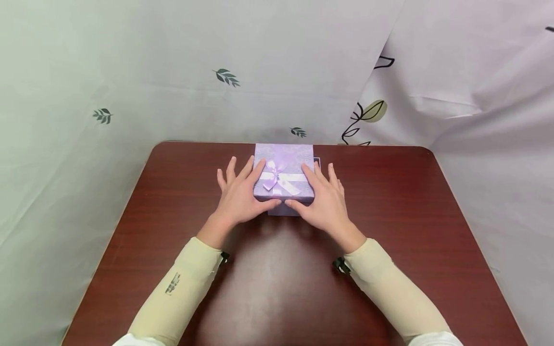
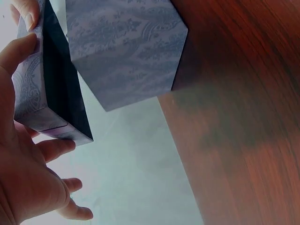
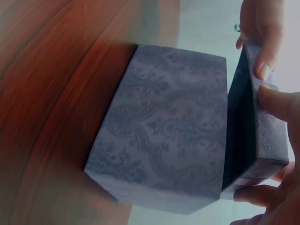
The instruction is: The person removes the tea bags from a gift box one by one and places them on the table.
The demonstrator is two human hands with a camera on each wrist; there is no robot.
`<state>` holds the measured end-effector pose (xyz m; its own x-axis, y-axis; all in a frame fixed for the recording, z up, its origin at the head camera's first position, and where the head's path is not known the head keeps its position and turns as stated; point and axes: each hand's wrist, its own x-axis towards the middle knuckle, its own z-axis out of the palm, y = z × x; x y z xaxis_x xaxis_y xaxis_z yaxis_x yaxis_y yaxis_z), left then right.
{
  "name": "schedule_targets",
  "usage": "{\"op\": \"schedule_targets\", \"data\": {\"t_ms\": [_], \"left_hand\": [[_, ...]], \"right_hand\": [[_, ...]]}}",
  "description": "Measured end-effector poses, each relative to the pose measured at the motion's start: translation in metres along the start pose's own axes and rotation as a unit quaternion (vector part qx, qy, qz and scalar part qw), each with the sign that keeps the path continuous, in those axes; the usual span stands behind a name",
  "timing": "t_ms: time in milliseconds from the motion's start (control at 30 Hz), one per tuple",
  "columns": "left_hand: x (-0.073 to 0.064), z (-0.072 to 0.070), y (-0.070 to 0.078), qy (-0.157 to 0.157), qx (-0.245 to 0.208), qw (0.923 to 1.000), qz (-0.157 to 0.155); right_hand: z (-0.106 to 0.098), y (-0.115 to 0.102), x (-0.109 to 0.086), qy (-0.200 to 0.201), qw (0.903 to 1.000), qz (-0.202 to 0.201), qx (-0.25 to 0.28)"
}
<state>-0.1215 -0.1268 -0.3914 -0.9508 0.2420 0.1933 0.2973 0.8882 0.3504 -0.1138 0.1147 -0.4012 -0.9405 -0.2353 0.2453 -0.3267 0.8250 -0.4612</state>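
Observation:
A lilac patterned box lid [image 1: 285, 156] with a pale ribbon bow [image 1: 273, 177] is held between both hands. My left hand [image 1: 240, 197] grips its left side, thumb on the front edge and fingers along the side. On the opposite side my right hand [image 1: 325, 204] grips it the same way, and the two thumbs nearly meet. Below the lid stands the matching box base [image 3: 164, 122] on the table. Both wrist views show a gap between lid and base, with the lid's dark inside visible. From the head view, the lid hides most of the base.
The box stands near the far edge of a reddish-brown wooden table [image 1: 277, 283]. Behind the table hangs a pale cloth [image 1: 173, 62] with leaf prints, which also runs down both sides.

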Motion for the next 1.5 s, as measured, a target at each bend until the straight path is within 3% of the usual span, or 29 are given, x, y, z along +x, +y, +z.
{"op": "schedule_targets", "data": {"t_ms": [533,1000,1500], "left_hand": [[-0.015,-0.019,-0.018,0.007,-0.032,0.9994,-0.006],[-0.036,-0.035,-0.046,0.028,-0.062,0.9972,-0.029],[-0.05,-0.049,-0.07,0.026,-0.085,0.9948,-0.05]], "right_hand": [[0.009,-0.026,0.001,0.012,0.9997,-0.019,0.0],[0.025,-0.059,0.011,-0.008,0.9992,-0.038,-0.011],[0.042,-0.085,0.02,-0.009,0.9974,-0.065,-0.029]]}}
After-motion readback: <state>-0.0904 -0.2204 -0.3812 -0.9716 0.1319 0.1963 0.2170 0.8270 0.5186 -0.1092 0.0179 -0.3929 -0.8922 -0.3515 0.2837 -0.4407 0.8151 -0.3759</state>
